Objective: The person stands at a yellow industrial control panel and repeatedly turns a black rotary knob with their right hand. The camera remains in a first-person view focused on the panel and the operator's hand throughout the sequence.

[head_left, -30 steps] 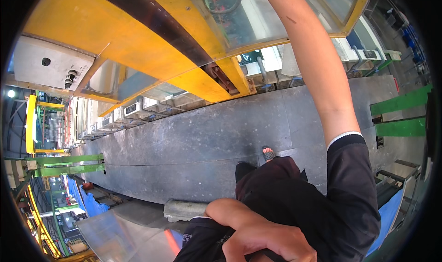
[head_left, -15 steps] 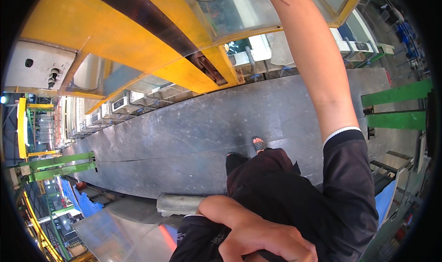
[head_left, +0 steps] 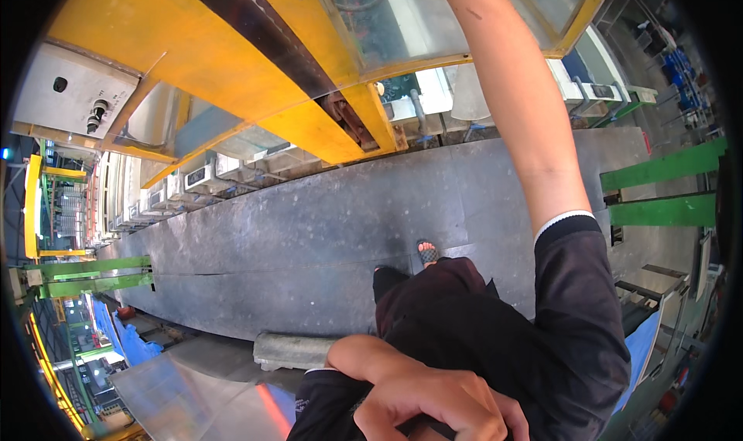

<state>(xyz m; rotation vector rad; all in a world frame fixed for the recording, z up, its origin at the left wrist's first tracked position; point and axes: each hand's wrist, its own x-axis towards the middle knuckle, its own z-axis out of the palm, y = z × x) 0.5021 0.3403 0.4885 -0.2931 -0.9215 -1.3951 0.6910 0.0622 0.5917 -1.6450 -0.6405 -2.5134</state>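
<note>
My left hand (head_left: 445, 406) is bent in close at the lower edge, in front of my dark shirt (head_left: 503, 348). Its fingers are curled; whatever lies under them is hidden. My right arm (head_left: 526, 108) reaches up and away past the top edge, so the right hand is out of the picture. That arm passes in front of a clear panel with a yellow frame (head_left: 433, 60). To its left stands a yellow machine frame (head_left: 232, 61) with a dark slot running down it. A white control box (head_left: 70, 92) with a black knob is fixed at the far left.
I stand on a grey walkway (head_left: 309, 232), a sandal (head_left: 427, 253) showing. White tanks (head_left: 197, 179) line its far side. Green beams (head_left: 658, 166) cross at the right, more (head_left: 97, 274) at the left. A grey ledge (head_left: 290, 352) and a clear sheet (head_left: 170, 398) lie behind me.
The view has shifted slightly, with the machine frame and control box a little lower and to the right. My left hand stays curled, and my right arm is still stretched out.
</note>
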